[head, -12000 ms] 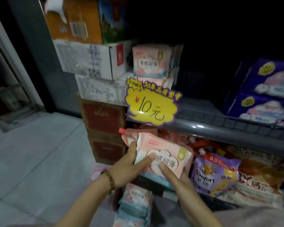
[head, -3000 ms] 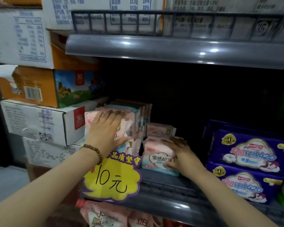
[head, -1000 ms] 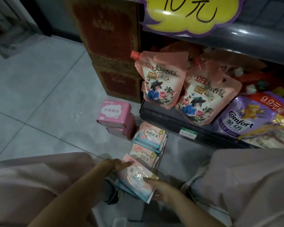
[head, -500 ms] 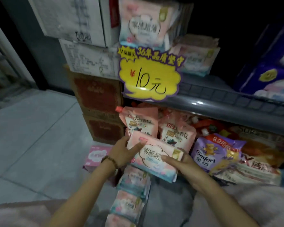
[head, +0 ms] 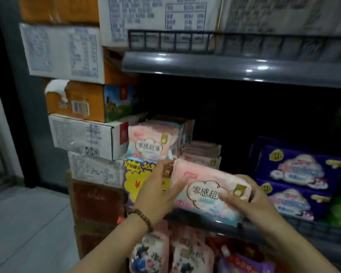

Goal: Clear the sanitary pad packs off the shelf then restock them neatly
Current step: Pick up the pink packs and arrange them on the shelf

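I hold a pink sanitary pad pack with both hands in front of the grey shelf. My left hand grips its left end, thumb on the front. My right hand grips its right end. The pack is tilted, its right side lower. On the shelf behind it stands an upright row of the same pink packs at the left. A lower stack of pink packs lies just right of that row.
A yellow price sign hangs off the shelf's front, partly behind my left hand. Blue-purple pad packs fill the shelf's right side. Cardboard boxes are stacked at the left. Refill pouches sit on the lower shelf. Another shelf runs overhead.
Both hands have lifted the pink pack from down by the lower shelf up to the level of the pad shelf. The view has swung upward with them.
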Tool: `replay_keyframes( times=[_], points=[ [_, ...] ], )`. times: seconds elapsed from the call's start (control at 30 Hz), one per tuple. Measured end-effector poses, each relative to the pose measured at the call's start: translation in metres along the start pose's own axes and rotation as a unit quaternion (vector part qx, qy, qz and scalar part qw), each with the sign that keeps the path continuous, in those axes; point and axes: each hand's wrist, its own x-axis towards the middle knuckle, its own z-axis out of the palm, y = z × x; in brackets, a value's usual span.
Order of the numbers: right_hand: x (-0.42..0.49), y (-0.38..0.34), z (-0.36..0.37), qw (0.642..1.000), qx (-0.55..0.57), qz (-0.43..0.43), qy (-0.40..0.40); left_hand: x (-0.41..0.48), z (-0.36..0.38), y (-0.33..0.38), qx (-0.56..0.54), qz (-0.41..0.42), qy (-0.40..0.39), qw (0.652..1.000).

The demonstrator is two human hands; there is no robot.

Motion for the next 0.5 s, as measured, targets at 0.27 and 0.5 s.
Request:
replay_keyframes(
  times=[0.27,0.5],
  points=[
    [0.082,-0.01,-0.022,0.991,0.001,-0.083,0.103,0.049,-0.007,-0.021,0.376,0.064,-0.006,0.924],
    [0.123,0.042,-0.007,0.991,-0.077,-0.081,0.072,0.055,-0.003,-0.039,0.413,0.095,0.007,0.906]
  ],
)
